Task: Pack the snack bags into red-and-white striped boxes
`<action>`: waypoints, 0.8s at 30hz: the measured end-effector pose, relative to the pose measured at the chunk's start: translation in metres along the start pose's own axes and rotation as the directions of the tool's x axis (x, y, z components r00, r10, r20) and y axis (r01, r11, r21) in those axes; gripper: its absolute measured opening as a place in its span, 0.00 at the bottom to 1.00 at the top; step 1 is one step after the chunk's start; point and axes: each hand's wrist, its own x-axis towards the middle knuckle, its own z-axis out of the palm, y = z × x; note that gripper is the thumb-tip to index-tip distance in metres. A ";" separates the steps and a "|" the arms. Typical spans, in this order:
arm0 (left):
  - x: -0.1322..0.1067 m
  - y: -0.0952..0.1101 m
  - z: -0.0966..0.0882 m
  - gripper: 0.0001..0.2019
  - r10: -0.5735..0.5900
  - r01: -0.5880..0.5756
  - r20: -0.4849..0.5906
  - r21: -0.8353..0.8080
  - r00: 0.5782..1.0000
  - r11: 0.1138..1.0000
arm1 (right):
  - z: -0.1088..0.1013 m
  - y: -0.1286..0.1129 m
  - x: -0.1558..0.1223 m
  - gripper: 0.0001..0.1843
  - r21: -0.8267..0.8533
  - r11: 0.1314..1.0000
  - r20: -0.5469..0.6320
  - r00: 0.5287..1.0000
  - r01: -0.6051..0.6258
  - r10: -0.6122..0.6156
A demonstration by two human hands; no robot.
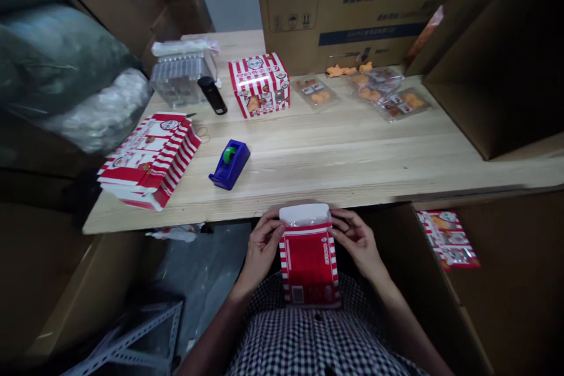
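A red box with striped edges (308,270) is held in front of my body, its white end flap (304,213) raised toward the table edge. My left hand (263,245) pinches the box's upper left side between thumb and fingers. On the upper right side, my right hand (358,242) grips it the same way. Clear plastic shows in the box's mouth beneath the flap; what lies deeper inside is hidden. The box's lower end rests close against a checked garment.
A blue tape dispenser (230,164), stacked flat striped boxes (150,155), an assembled striped box (259,85), a black cylinder (212,96) and clear packs of orange pieces (317,93) sit on the table (335,153). Large cartons (497,282) stand right and behind.
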 end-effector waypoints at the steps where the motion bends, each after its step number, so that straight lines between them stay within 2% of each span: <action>1: 0.001 0.000 0.000 0.10 0.002 -0.002 0.006 0.010 1.000 1.000 | 0.000 0.001 -0.001 0.16 -0.011 1.000 -0.010 1.000 -0.003 0.003; 3: 0.002 -0.001 0.000 0.10 0.009 -0.009 0.020 0.023 1.000 1.000 | 0.001 0.002 -0.001 0.15 -0.018 1.000 -0.024 0.999 -0.026 0.025; 6: 0.002 0.000 0.000 0.10 0.021 -0.021 0.021 0.029 1.000 0.999 | 0.005 0.000 -0.002 0.21 0.055 0.997 -0.062 0.996 -0.055 0.059; 9: 0.001 0.000 0.001 0.10 0.018 -0.019 0.005 0.032 1.000 0.999 | 0.008 0.001 -0.004 0.17 0.066 0.996 -0.069 0.995 -0.063 0.067; 13: 0.001 0.001 0.001 0.12 0.025 -0.026 0.025 0.041 0.999 0.999 | 0.007 -0.001 -0.004 0.12 0.020 0.992 -0.005 0.992 -0.128 0.128; 16: 0.002 0.004 0.001 0.13 0.024 -0.027 0.056 0.054 0.998 0.998 | 0.003 -0.009 -0.001 0.06 -0.059 0.993 0.038 0.993 -0.107 0.109; 18: 0.002 0.004 0.001 0.12 0.022 -0.025 0.056 0.051 0.998 0.998 | 0.001 -0.014 0.001 0.08 -0.110 0.991 0.055 0.995 -0.082 0.089; 21: 0.004 0.000 0.005 0.11 -0.016 0.016 0.043 -0.005 0.999 1.000 | 0.003 -0.014 0.005 0.12 -0.142 0.986 0.019 0.995 -0.093 0.097; 24: 0.006 -0.006 0.014 0.12 -0.119 0.120 0.009 -0.125 0.993 0.985 | 0.009 -0.009 0.009 0.11 -0.103 0.988 -0.071 0.991 -0.117 0.110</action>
